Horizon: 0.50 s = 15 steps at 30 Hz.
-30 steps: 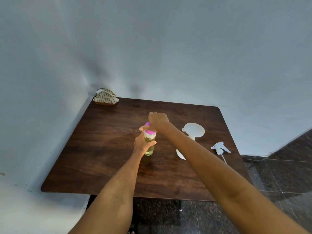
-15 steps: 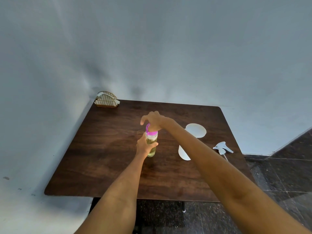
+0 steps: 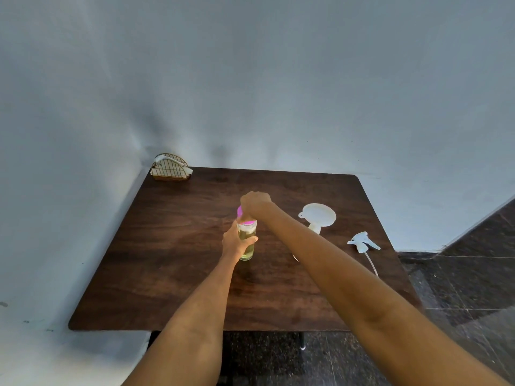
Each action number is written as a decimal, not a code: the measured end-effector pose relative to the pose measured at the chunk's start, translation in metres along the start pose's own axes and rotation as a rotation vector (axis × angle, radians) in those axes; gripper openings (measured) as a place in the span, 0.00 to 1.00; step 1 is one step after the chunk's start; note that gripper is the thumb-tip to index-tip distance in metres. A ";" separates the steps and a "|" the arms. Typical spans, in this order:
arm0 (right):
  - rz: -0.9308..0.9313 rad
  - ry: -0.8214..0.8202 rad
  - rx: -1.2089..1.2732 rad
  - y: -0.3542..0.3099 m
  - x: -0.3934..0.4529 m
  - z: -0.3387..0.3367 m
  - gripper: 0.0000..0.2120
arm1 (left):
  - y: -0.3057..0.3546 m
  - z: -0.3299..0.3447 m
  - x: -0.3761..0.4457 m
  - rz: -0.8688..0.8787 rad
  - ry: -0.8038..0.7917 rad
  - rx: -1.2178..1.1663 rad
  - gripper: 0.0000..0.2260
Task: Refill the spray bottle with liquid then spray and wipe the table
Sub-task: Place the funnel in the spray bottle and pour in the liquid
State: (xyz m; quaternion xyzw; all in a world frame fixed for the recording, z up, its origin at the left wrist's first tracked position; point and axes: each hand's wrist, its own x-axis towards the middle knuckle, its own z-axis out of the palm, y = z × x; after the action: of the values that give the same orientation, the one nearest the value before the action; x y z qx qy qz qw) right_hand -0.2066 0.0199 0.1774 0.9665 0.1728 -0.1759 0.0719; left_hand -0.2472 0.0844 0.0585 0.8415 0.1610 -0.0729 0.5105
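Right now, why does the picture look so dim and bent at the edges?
Head view: wide-angle lens bows the table edges; light is dim and bluish; the white funnel and bottle glare; a soft shadow darkens the wall corner.

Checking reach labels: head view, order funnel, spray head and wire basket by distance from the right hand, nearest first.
From the right hand on the pink cap:
1. Funnel, just to its right.
2. Wire basket, far-left corner by the wall.
3. Spray head, right edge of the table; close to the basket's distance, ranking unsure.
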 end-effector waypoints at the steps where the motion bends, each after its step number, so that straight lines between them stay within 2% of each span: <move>1: -0.032 -0.034 0.014 0.000 0.002 -0.002 0.17 | 0.000 0.000 0.000 0.005 0.003 0.000 0.28; 3: -0.102 -0.046 0.052 0.001 0.003 -0.006 0.21 | 0.001 -0.001 -0.001 0.014 0.004 0.011 0.28; 6: -0.023 0.014 0.115 -0.002 0.003 -0.006 0.29 | 0.001 -0.001 -0.001 0.005 0.000 0.044 0.28; 8: 0.036 0.038 0.118 -0.003 0.002 -0.001 0.25 | 0.001 -0.001 -0.001 -0.001 0.003 0.024 0.28; 11: -0.025 0.028 0.091 -0.001 0.003 0.000 0.16 | 0.001 -0.001 -0.002 -0.001 0.003 -0.005 0.30; 15: -0.209 0.008 0.049 0.005 0.005 -0.014 0.18 | 0.001 -0.002 -0.002 0.003 -0.003 -0.014 0.29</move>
State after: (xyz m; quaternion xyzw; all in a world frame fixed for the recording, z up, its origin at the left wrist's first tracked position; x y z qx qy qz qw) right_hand -0.1957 0.0194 0.1890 0.9453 0.2687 -0.1827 0.0289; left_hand -0.2488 0.0849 0.0607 0.8382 0.1594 -0.0721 0.5165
